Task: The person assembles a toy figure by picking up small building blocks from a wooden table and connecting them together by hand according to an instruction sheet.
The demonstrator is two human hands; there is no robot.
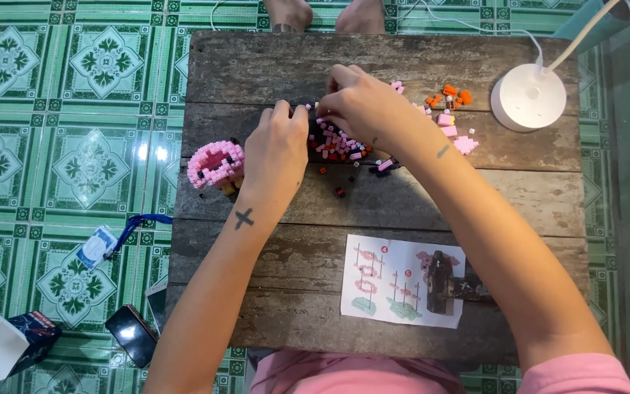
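My left hand [277,149] rests knuckles-up on the dark wooden table [271,73], fingers curled at the edge of a pile of tiny pink, black and red bricks [337,144]. Whether it holds a brick is hidden. A part-built pink brick model [214,164] stands just left of that hand, touching its side. My right hand [362,106] hovers over the same pile with fingertips pinched down into it. A printed instruction sheet [401,281] lies near the table's front edge.
More pink bricks [453,131] and orange ones [453,93] lie scattered to the right. A white round lamp base [528,97] stands at the back right. On the green tiled floor lie a phone [133,334], a lanyard card [98,246] and a box [20,343]. Someone's feet [326,14] show beyond the table.
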